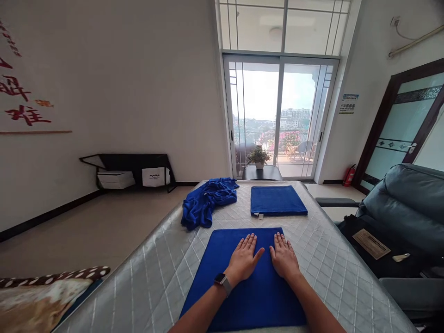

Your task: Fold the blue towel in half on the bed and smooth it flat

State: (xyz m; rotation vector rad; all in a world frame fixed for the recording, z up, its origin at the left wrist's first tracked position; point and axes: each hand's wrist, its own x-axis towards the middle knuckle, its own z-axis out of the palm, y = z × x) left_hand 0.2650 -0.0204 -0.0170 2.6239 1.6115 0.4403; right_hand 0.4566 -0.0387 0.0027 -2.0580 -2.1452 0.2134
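Note:
Spread flat on the table in front of me is a blue towel [256,296], smooth and roughly square. My left hand [243,259] lies palm down on its upper middle, fingers stretched out, with a watch [220,279] on the wrist. Beside it my right hand [284,255] also presses flat on the towel near the right edge, holding nothing. Farther off sits a neatly folded blue towel [278,200] with a small white tag at its near left corner. To its left a crumpled blue towel [210,201] lies in a loose heap.
A silvery quilted cover [333,259] is over the table. Behind it stands a potted plant [258,157] on a dark chair, before glass sliding doors. A grey armchair [412,203] is close on the right, and a black low rack [133,162] stands by the left wall.

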